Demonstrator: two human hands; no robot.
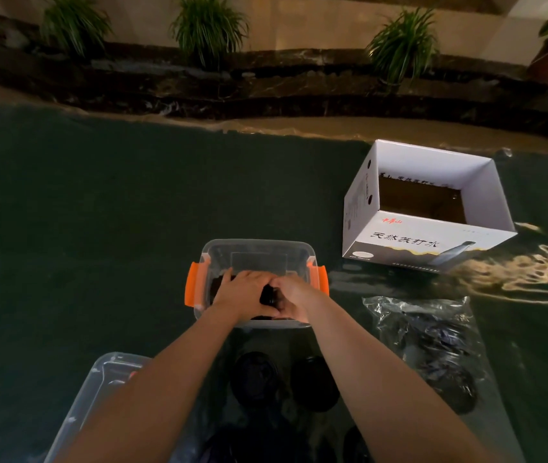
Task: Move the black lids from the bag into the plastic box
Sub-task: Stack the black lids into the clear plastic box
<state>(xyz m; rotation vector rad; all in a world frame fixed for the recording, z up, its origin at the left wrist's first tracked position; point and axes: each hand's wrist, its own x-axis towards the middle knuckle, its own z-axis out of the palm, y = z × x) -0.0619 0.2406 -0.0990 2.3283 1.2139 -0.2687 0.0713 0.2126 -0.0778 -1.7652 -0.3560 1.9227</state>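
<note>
A clear plastic box (259, 246) with orange side latches stands on the dark floor in the middle. Both my hands reach down inside it. My left hand (244, 292) and my right hand (294, 297) are pressed together around a stack of black lids (268, 295) held between them. A crumpled clear plastic bag (426, 332) lies to the right of the box, with dark lids inside. Two loose black lids (256, 379) lie on the floor between my forearms, in front of the box.
An open white cardboard box (433, 240) with printed lettering stands at the right rear. The clear lid of the plastic box (99, 389) lies at the lower left. A dark stone ledge with potted plants (209, 28) runs along the back.
</note>
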